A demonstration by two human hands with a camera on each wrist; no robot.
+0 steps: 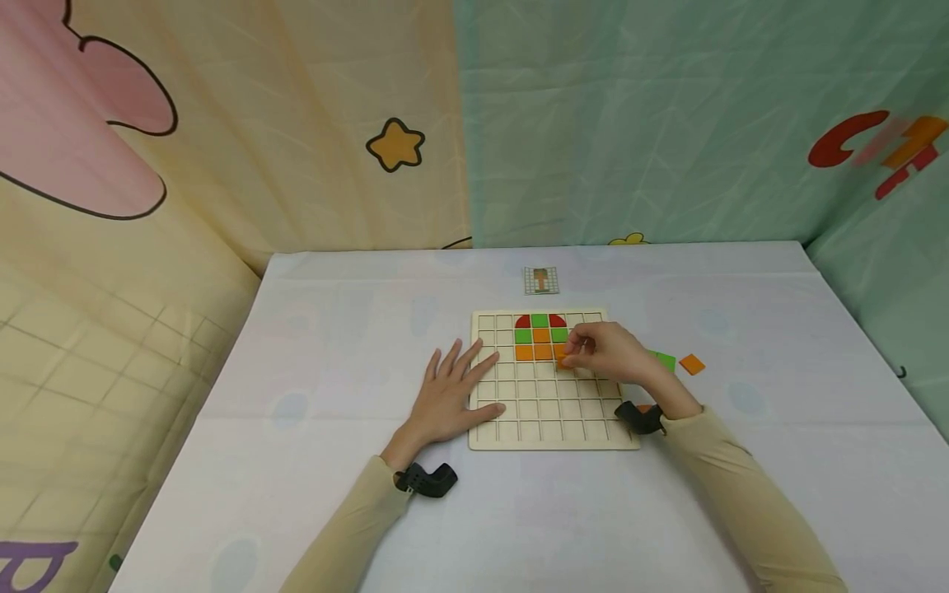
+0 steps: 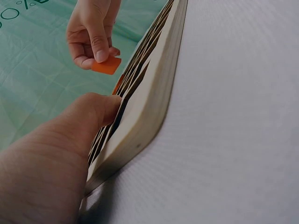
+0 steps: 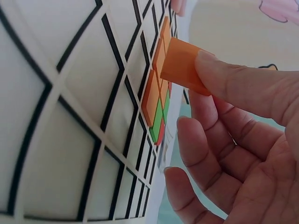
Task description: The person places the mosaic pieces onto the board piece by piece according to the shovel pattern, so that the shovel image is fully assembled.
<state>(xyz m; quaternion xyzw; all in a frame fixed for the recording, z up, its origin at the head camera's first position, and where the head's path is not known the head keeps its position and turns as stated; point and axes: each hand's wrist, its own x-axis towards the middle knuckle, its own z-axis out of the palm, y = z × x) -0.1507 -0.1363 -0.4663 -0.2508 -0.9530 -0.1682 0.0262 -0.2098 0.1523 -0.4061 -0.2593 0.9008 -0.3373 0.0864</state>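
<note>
My right hand (image 1: 610, 352) pinches an orange square tile (image 3: 183, 65) between thumb and finger, just above the grid board. In the left wrist view this tile (image 2: 107, 66) shows below the fingertips. The pale wooden grid board (image 1: 519, 416) lies on the table, its raised ridges forming square cells. Toward its far edge sit laid pieces: two red rounded corner pieces (image 1: 522, 321), green squares (image 1: 539, 320) and orange squares (image 1: 525, 352). My left hand (image 1: 448, 399) rests with fingers spread over the board's left edge, thumb lying on the near left cells.
Beyond the board lies a small pattern card (image 1: 541, 281) with a grid print. Right of the board are green tiles (image 1: 665, 361) and a loose orange tile (image 1: 693, 364), partly behind my right wrist. A white cloth covers the table (image 1: 334, 329); printed curtains hang behind.
</note>
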